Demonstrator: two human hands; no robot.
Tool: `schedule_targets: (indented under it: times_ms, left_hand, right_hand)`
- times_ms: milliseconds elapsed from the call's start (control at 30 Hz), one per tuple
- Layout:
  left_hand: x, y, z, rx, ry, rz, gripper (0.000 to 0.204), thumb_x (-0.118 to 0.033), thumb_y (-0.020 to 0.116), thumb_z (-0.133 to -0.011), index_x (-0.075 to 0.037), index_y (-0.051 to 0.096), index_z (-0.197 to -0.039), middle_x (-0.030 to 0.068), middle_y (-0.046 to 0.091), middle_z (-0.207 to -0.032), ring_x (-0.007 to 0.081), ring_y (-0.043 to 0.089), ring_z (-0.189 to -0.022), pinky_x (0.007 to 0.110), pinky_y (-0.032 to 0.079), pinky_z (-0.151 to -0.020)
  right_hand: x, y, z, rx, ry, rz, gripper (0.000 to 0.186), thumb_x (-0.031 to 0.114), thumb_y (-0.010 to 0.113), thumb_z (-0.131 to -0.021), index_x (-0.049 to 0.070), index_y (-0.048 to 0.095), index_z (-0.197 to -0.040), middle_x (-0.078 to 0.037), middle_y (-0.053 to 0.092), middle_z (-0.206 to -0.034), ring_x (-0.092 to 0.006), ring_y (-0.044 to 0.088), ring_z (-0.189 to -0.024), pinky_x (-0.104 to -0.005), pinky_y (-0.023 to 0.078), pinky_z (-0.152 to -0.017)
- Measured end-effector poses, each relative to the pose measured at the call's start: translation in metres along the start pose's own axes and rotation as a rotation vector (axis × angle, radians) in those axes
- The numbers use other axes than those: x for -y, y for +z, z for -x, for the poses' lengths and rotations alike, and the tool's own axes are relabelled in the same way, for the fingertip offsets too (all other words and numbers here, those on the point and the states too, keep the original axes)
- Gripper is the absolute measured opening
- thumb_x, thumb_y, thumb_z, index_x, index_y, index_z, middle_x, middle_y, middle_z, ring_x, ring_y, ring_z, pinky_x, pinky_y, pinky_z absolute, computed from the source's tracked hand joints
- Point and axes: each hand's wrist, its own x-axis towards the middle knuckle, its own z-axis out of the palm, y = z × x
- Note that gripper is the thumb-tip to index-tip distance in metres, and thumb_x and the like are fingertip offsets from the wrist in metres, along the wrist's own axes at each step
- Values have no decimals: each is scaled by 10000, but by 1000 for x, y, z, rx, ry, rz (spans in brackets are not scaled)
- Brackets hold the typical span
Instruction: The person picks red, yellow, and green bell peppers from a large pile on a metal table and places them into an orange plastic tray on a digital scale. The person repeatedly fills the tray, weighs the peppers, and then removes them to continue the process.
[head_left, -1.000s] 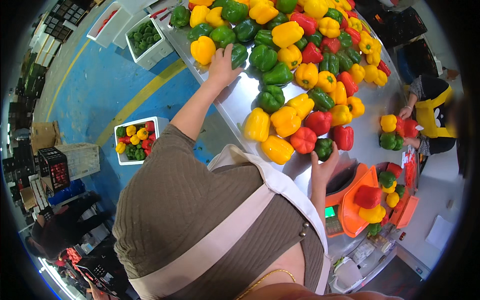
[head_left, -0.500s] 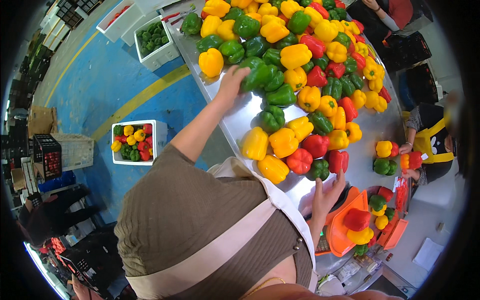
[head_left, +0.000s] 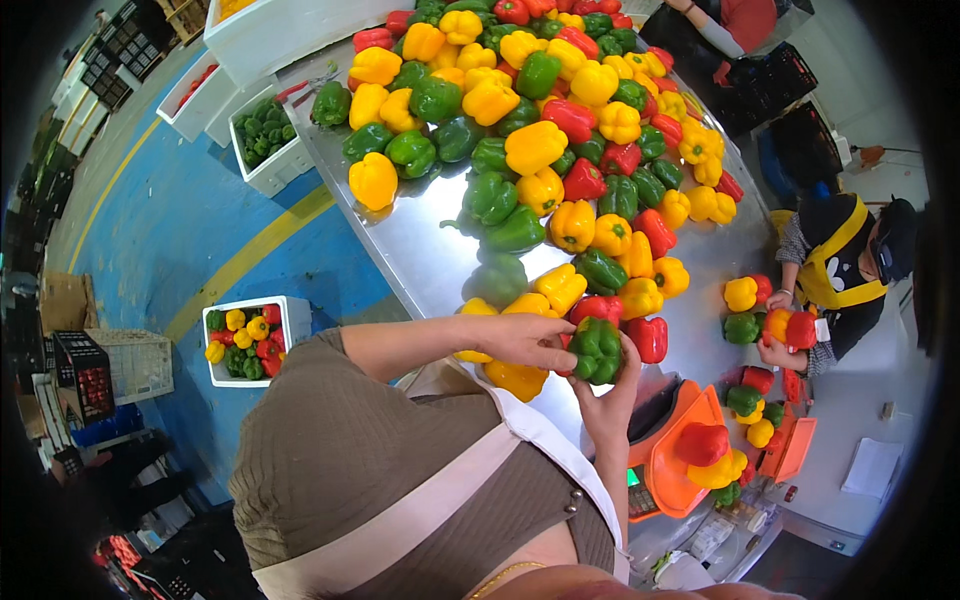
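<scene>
A green bell pepper (head_left: 597,352) is held between my two hands near the table's close edge. My left hand (head_left: 530,342) reaches across from the left, its fingertips on the pepper's left side. My right hand (head_left: 612,398) grips it from below and the right. Around them lie yellow bell peppers (head_left: 518,380), partly hidden by my left hand and forearm. A red bell pepper (head_left: 648,340) lies just right of my hands. Beyond, a blurred green bell pepper (head_left: 497,278) is on the bare metal.
A large mixed pile of bell peppers (head_left: 540,145) covers the far part of the metal table (head_left: 345,190). An orange scale (head_left: 675,450) with peppers stands at right. Across the table, a co-worker (head_left: 835,260) holds peppers. A white foam box (head_left: 300,325) of peppers sits on the floor.
My left hand has left the green peppers at the pile and come back beside my right hand. A green pepper is now lifted between both hands. The view has shifted slightly.
</scene>
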Motion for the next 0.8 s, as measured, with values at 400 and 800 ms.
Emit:
schedule_targets:
  times_ms: [400, 800]
  left_hand:
    - [-28, -71, -28, -256, 49, -460, 499, -305, 745, -902, -37, 617, -1303, 134, 686, -1137, 226, 679, -982, 334, 568, -818]
    - [-29, -362, -49, -1311, 295, -1118, 211, -209, 750, -858, -43, 701, -979, 124, 690, -970, 280, 664, -940, 396, 527, -846]
  right_hand:
    - [-23, 4, 14, -9, 238, -109, 974, 114, 923, -643, 68, 355, -1433, -168, 551, -1352, -303, 580, -1226, -401, 463, -1056]
    - [-20, 10, 0, 11, 274, -160, 918, 156, 923, -614, 41, 402, -1361, -152, 573, -1281, -267, 596, -1163, -392, 478, -1012]
